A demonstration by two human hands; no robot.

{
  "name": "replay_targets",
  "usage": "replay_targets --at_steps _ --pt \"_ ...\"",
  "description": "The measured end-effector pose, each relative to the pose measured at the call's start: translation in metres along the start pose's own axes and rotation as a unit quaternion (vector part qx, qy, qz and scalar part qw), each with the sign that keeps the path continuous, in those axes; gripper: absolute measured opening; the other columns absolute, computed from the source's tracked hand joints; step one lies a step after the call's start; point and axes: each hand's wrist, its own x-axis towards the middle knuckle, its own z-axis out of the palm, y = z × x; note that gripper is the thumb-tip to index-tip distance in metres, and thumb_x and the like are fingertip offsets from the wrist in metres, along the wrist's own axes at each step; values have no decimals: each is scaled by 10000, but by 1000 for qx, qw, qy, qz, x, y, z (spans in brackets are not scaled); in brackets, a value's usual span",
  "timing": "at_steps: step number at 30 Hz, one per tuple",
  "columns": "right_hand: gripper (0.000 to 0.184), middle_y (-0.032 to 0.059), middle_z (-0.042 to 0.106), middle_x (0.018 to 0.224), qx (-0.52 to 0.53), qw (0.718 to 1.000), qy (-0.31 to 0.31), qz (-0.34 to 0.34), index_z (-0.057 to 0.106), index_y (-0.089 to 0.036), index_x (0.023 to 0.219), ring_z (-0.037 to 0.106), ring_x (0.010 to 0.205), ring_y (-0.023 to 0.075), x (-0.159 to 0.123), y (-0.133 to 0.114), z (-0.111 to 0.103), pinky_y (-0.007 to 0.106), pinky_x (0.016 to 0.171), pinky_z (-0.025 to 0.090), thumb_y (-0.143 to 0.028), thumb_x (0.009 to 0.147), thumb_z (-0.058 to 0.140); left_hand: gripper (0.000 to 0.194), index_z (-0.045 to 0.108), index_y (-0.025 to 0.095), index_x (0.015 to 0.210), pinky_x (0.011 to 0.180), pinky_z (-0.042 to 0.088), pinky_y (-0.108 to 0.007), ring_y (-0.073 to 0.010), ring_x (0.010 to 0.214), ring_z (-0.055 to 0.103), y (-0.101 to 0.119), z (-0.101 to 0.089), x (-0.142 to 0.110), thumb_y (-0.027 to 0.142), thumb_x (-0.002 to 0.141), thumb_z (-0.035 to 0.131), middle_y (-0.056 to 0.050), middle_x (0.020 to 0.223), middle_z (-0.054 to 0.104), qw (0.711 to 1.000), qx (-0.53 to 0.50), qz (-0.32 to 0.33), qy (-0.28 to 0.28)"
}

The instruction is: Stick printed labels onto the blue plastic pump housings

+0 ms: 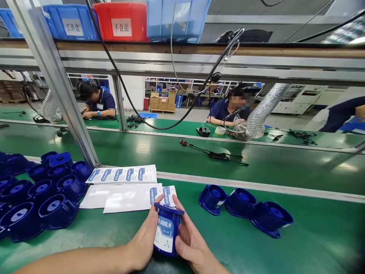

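Between my two hands is a blue plastic pump housing, its flanged end up, with a blue-and-white label on the side facing me. My left hand grips its left side, and my right hand wraps its right side with the thumb near the label's edge. Just beyond my fingertips lies a mostly bare label sheet with a couple of labels at its right end. Behind it rests a fuller sheet of labels.
Many blue housings crowd the bench at left. Three more housings stand at right. A metal post rises at left. A black cable hangs ahead. Bins line the shelf above. Co-workers sit across the line.
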Motion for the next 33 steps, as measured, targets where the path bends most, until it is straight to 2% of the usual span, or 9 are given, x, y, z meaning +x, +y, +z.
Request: replay_targets --at_steps 6,12,15,17,22,26,28,31,33 --pt "1081 170 713 1372 -87 993 76 -12 311 -341 1669 727 1207 364 -7 -1 6 517 1059 545 -607 809 908 725 247 219 1725 1416 38 -525 -295 1701 153 -8 0 -8 618 1120 266 -100 1816 238 995 95 21 20" --pt "1016 165 717 1392 -143 982 118 -16 356 -335 1650 729 1238 362 -5 -3 13 527 1100 540 -569 832 911 694 259 213 1711 1371 253 -589 -347 1604 382 -14 0 -8 575 1125 342 -165 1715 434 988 153 21 21" --pt "1035 169 732 1385 -170 978 117 -15 320 -323 1680 737 1238 362 -4 -1 10 529 1102 542 -540 854 906 648 262 224 1703 1337 328 -579 -341 1527 483 -9 1 -6 517 1137 376 -175 1667 494 986 158 48 2" --pt "1090 176 733 1386 -168 979 112 -22 262 -313 1711 752 1205 355 -3 -2 6 515 1063 567 -533 858 905 654 231 224 1711 1334 329 -577 -341 1522 484 -6 1 -4 499 1139 390 -179 1670 482 985 163 62 -12" --pt "1259 179 755 1332 -110 990 89 -25 74 -284 1755 789 1077 314 -1 -10 -2 486 997 595 -513 851 919 794 -21 220 1745 1286 408 -590 -364 1480 533 -6 -8 -2 501 1133 400 -211 1683 449 979 167 80 -82" --pt "1248 177 755 1326 -93 993 66 -33 113 -281 1752 777 1114 315 1 -19 -9 491 1028 578 -509 837 931 964 -147 207 1725 1363 224 -607 -398 1647 288 -7 -17 3 521 1096 513 -199 1796 242 965 163 116 -167" --pt "1237 174 751 1340 -90 994 54 -37 130 -292 1750 765 1152 324 1 -20 -12 483 1027 574 -541 834 924 966 -128 210 1729 1377 140 -614 -390 1686 175 -7 -18 6 585 1088 490 -173 1823 159 971 121 102 -178" --pt "1217 170 743 1356 -88 994 52 -35 153 -306 1747 751 1182 329 2 -17 -14 492 1044 564 -563 834 915 853 79 219 1750 1388 69 -599 -354 1700 134 -7 -16 9 675 1088 361 -130 1826 185 991 46 44 -117" --pt "1211 176 733 1369 -93 994 39 -29 149 -306 1749 754 1175 328 3 -13 -13 516 1067 556 -549 843 914 834 221 218 1732 1394 90 -588 -348 1686 204 -5 -12 12 713 1073 348 -130 1803 267 997 21 11 -75"
